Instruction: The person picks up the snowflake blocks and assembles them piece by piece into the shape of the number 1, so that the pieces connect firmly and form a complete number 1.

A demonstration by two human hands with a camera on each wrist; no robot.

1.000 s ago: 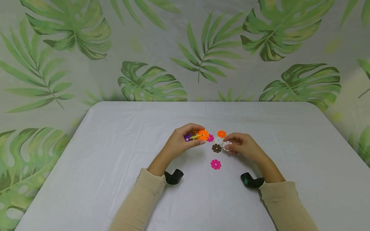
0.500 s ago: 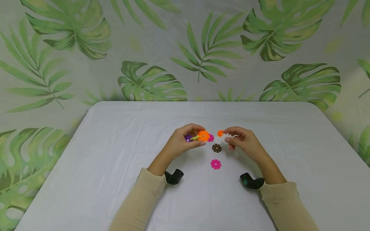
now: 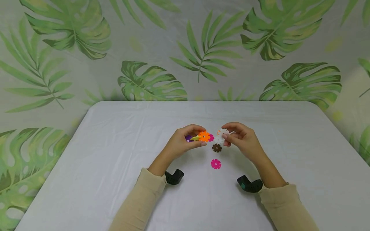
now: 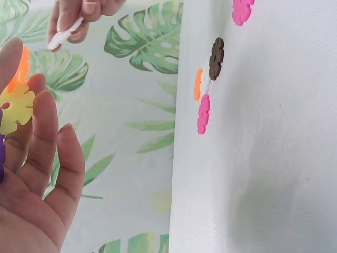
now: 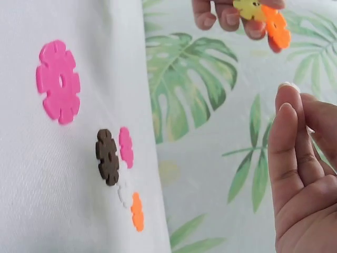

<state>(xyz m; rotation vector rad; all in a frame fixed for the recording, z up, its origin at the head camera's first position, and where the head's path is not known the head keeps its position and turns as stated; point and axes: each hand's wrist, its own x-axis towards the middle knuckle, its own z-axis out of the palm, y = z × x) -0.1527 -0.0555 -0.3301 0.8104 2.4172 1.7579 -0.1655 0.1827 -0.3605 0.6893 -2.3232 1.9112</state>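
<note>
My left hand point(image 3: 182, 140) holds a small chain of notched plastic discs above the table. The chain joins a purple disc point(image 3: 189, 138), a yellow disc point(image 4: 17, 108) and an orange disc point(image 3: 204, 136). Between thumb and fingertips, my right hand point(image 3: 242, 134) pinches a white notched disc point(image 3: 223, 132), apart from the chain. In the left wrist view that white disc point(image 4: 64, 34) is tilted and seen nearly edge-on. The right wrist view does not show it.
On the white table point(image 3: 121, 154) lie a near pink disc point(image 3: 215, 164), a brown disc point(image 3: 216, 148), a second pink disc point(image 5: 126, 147), a white disc point(image 5: 122, 194) and another orange disc point(image 5: 137, 212). A leaf-print cloth point(image 3: 156, 41) hangs behind the table.
My right hand has lifted the white disc and carried it up and slightly left, now in front of the loose orange disc. The left hand with its chain has barely shifted.
</note>
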